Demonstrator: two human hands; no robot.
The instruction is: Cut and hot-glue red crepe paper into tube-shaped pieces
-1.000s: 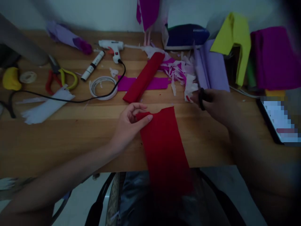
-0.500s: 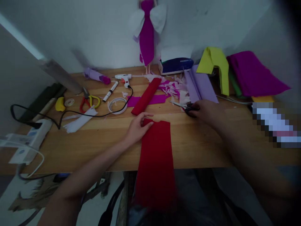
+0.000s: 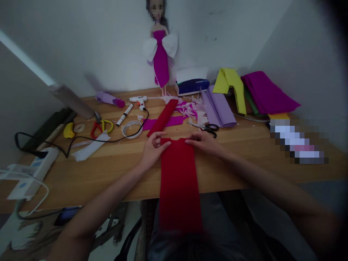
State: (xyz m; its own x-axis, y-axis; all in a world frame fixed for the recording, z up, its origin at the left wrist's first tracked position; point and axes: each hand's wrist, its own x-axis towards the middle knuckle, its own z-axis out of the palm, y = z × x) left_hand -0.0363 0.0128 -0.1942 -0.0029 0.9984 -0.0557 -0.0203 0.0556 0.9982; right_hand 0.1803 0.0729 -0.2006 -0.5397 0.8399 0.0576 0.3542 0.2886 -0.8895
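A long strip of red crepe paper (image 3: 179,174) hangs over the table's front edge toward my lap, with a shallow notch cut in its top edge. My left hand (image 3: 156,146) pinches its top left corner between thumb and fingers. At the top right corner my right hand (image 3: 203,143) grips the strip the same way. Black-handled scissors (image 3: 210,128) lie just beyond my right hand. A roll of red crepe paper (image 3: 163,117) rests behind the strip, across a magenta paper piece (image 3: 178,120).
A doll (image 3: 161,61) in a magenta dress stands against the wall. Left lie a glue gun (image 3: 139,100), a marker (image 3: 125,115), tape (image 3: 132,129), pliers (image 3: 102,127) and a power strip (image 3: 35,174). Lilac paper (image 3: 219,107) and folded magenta paper (image 3: 268,92) are on the right.
My right hand has let go of the scissors, which now lie on the table, and has moved left to take the strip's top right corner. My left hand keeps its hold.
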